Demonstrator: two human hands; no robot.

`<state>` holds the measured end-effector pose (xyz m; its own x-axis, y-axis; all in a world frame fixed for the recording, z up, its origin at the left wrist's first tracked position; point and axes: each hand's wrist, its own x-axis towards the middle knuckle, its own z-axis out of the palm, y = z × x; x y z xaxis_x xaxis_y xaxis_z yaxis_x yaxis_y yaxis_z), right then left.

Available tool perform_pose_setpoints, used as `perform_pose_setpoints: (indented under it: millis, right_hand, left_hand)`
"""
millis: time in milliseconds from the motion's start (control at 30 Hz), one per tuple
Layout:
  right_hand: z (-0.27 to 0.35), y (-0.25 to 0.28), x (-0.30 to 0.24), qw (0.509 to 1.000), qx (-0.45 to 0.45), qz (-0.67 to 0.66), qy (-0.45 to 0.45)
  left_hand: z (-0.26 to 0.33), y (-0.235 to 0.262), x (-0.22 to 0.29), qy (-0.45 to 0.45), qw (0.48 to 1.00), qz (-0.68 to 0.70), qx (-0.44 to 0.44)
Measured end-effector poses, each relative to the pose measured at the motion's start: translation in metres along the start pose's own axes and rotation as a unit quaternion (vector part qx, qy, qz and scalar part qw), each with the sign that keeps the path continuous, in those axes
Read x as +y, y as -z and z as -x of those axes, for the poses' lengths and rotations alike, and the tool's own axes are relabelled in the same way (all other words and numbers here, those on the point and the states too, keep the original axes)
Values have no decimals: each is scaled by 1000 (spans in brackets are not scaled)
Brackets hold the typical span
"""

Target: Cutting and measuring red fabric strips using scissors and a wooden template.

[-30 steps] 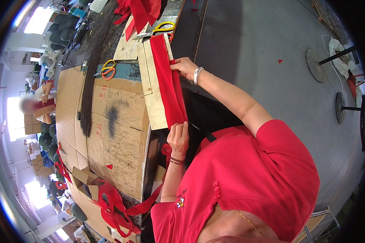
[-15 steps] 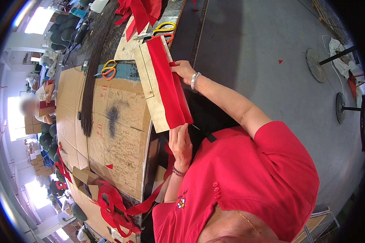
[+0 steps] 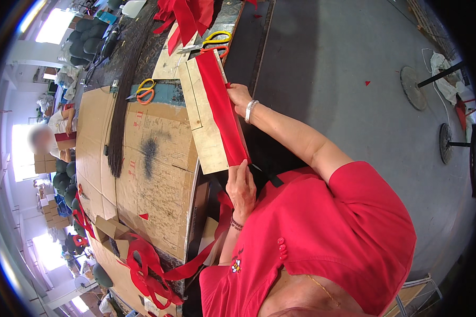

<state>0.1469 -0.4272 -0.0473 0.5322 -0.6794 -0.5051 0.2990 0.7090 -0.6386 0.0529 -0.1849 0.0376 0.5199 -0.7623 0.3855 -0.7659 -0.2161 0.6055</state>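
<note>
A pale wooden board (image 3: 209,139) with dark ruled lines is held at a slant over the table's edge, a strip of red cloth (image 3: 219,108) lying along its length. My left hand (image 3: 241,187), with a beaded bracelet, pinches the near end of the strip against the board. At the board's right edge, my right hand (image 3: 239,99), wearing a silver bracelet, is closed on the strip's side; its fingertips are partly hidden behind the board. Scissors with yellow and orange handles (image 3: 216,41) lie just beyond the board's far end.
A second pair of scissors (image 3: 145,92) lies on the cardboard-covered table (image 3: 164,132), near a bundle of dark thin strands (image 3: 118,121). Red strips hang in a heap (image 3: 145,264) at the near corner. More red cloth (image 3: 188,18) is piled beyond. Another person (image 3: 58,129) sits across the table.
The red strip now looks narrower and flatter on the board, its loose right part drawn in. Both hands and the board have shifted slightly.
</note>
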Motion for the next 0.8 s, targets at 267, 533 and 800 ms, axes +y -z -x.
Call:
perform_pose_setpoints:
  millis: [267,533,800]
  right_hand:
    - [24,-8,-14,996,-56,43,46]
    - [33,-13,-14,992,-109,30,61]
    - [35,-14,-14,991,-116,49,47]
  left_hand:
    - [-34,45,21,-48,992,-103,49]
    - [-76,78,34,-113,970,-124,173]
    - [-83,84,39,-129,965,-109,200]
